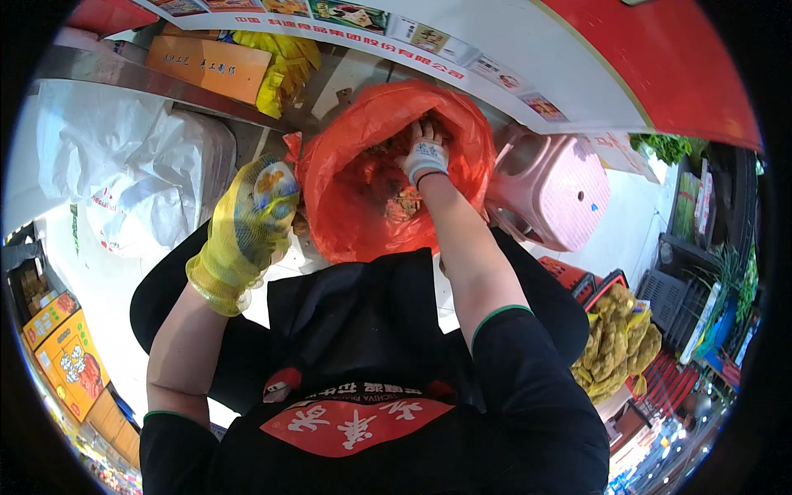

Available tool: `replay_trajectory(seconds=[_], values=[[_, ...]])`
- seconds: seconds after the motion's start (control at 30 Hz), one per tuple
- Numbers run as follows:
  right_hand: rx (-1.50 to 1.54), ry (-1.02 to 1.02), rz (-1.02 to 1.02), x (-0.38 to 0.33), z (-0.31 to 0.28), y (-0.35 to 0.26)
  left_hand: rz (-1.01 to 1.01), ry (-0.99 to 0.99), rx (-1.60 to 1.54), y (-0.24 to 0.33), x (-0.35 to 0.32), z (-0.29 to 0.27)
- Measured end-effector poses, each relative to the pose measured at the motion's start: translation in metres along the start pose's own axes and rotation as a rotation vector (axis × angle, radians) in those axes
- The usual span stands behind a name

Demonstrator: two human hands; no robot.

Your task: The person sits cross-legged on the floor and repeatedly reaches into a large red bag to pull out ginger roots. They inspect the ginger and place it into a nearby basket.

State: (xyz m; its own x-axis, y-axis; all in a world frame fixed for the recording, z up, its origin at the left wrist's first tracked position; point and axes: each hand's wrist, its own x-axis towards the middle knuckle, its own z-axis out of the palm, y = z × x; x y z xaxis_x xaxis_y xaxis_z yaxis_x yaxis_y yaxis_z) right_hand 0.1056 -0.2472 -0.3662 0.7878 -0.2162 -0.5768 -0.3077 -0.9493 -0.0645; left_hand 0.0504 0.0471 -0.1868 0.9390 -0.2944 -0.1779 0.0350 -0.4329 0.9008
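Note:
A large red plastic bag stands wide open between my knees. Dark brownish lumps lie inside it, among them a paler piece; their kind is hard to make out. My right hand, in a white glove with blue print, reaches into the bag's far right side. Its fingers are stretched out against the contents, holding nothing that I can see. Left of the bag, my left hand is raised in a yellow knitted glove with a blue-grey coating. Its fingers are curled, and a white and orange patch shows at their top.
A pink plastic stool stands right of the bag. To the left is a white plastic-covered stack; behind it sit an orange carton and yellow bags. A net sack of brownish produce lies at the right. A printed white panel borders the far side.

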Motion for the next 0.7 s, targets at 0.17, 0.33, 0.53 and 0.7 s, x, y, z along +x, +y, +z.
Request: replay_trajectory(seconds=[0.17,0.33,0.53,0.7], values=[[-0.195,0.018,-0.100,0.032,-0.004,-0.016,-0.317,0.019,-0.229,-0.012,-0.015,-0.004],[0.323,-0.029,-0.039,0.124,0.098,0.018,-0.291,-0.008,-0.302,-0.004,-0.012,-0.003],[-0.071,0.222,-0.091,0.106,0.084,-0.006,-0.422,0.024,-0.218,-0.010,-0.013,-0.002],[-0.111,0.286,-0.289,0.122,0.100,0.012,-0.472,0.007,-0.336,-0.016,-0.011,-0.002]])
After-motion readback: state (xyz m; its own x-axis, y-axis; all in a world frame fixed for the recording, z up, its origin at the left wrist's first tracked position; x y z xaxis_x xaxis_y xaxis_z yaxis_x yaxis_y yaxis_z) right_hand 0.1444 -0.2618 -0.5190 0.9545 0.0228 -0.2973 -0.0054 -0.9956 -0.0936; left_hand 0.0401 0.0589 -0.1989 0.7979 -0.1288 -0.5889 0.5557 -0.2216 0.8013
